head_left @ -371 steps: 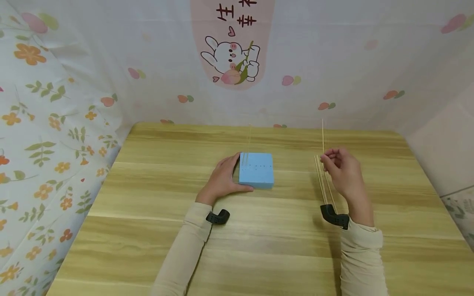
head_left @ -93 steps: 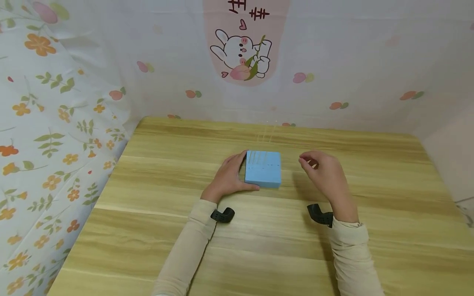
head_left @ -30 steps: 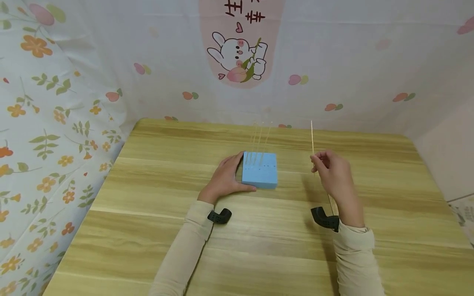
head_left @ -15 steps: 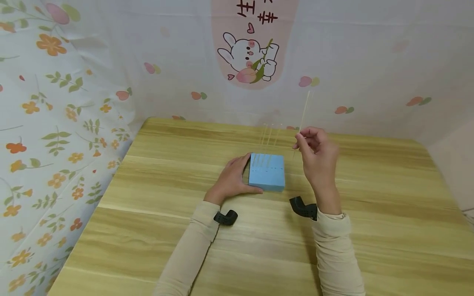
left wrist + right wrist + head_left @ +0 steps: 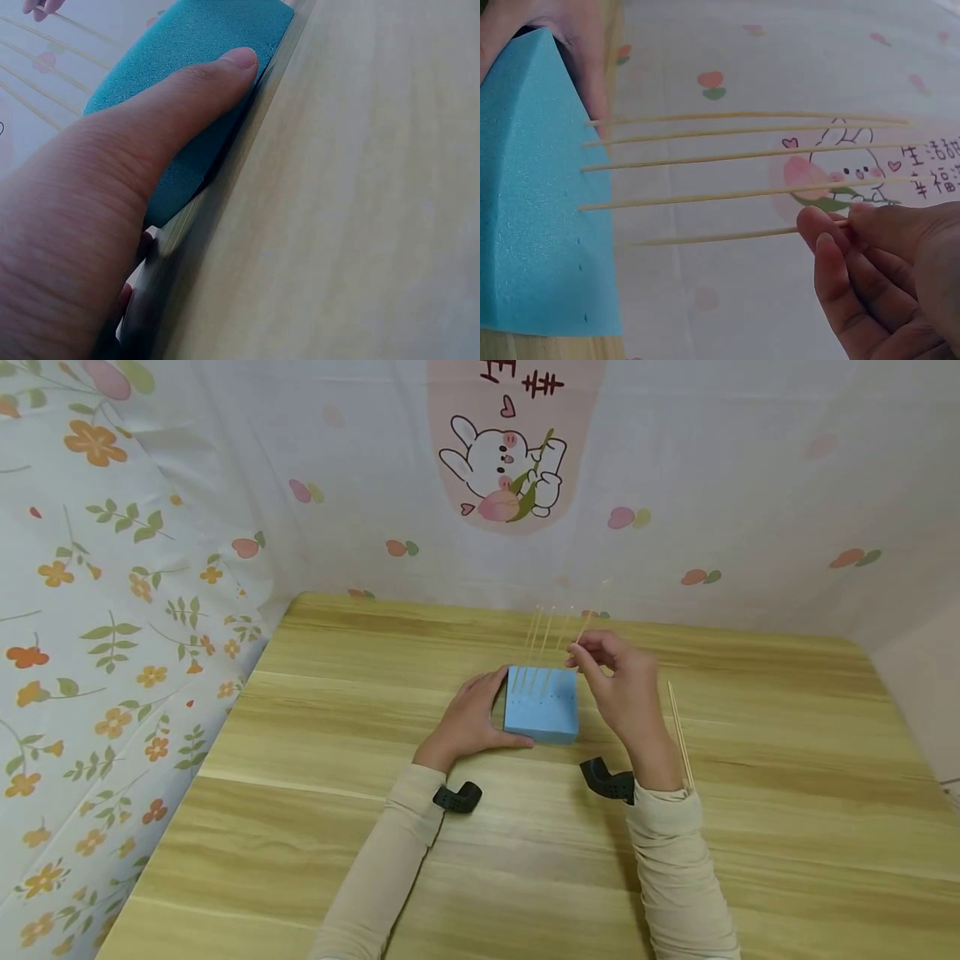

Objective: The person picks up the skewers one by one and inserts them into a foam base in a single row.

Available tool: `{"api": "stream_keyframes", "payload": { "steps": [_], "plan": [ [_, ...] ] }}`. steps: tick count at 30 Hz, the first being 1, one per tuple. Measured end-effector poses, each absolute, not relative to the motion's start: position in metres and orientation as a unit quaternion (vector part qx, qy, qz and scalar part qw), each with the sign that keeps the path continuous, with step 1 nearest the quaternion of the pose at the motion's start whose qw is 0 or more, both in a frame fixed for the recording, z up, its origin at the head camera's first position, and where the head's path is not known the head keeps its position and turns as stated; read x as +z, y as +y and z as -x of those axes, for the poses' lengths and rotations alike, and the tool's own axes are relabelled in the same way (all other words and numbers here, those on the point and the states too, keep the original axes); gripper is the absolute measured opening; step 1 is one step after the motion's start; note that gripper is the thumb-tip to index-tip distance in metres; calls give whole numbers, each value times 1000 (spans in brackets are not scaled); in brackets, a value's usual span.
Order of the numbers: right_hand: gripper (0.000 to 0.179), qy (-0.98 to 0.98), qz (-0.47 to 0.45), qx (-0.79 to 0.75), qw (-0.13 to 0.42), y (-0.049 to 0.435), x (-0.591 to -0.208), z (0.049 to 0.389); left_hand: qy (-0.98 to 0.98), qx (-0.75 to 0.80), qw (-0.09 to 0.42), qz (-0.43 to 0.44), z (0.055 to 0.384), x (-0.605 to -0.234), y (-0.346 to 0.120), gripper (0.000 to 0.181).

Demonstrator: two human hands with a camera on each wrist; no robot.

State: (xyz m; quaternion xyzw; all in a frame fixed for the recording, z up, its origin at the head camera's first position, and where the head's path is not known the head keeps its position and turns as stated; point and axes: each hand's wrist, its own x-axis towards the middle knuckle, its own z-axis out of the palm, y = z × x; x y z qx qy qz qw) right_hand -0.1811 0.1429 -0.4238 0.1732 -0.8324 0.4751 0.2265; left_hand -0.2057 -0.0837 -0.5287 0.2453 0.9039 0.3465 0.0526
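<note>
A blue foam block [image 5: 542, 724] sits on the wooden table, a row of small holes in its top. My left hand [image 5: 472, 720] grips it from the left, thumb along the front side and fingers round toward the back. Several thin bamboo skewers [image 5: 742, 155] stand in a row in the block's left part. Between thumb and fingertips, my right hand [image 5: 622, 693] pinches another bamboo skewer [image 5: 720, 238]. In the right wrist view its pointed end is close to the block's top, beside the row of standing skewers and near the open holes.
A few loose skewers [image 5: 679, 735] lie on the table [image 5: 787, 777] to the right, partly hidden by the right forearm. Black curved wrist mounts [image 5: 609, 779] stick out from both wrists. A printed cloth [image 5: 337, 460] hangs behind the table and along its left.
More skewers stand in the block than at first. The right hand has picked up a skewer at the right and carried it left to the block. The left hand stays on the block.
</note>
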Motion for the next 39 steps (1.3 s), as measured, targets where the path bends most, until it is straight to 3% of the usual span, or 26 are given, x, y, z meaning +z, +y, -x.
{"api": "stream_keyframes", "payload": {
  "steps": [39],
  "plan": [
    [10,-892,-184,380,159,146,-432,181,902,353,52,-242,205,-528,-83,128]
  ]
}}
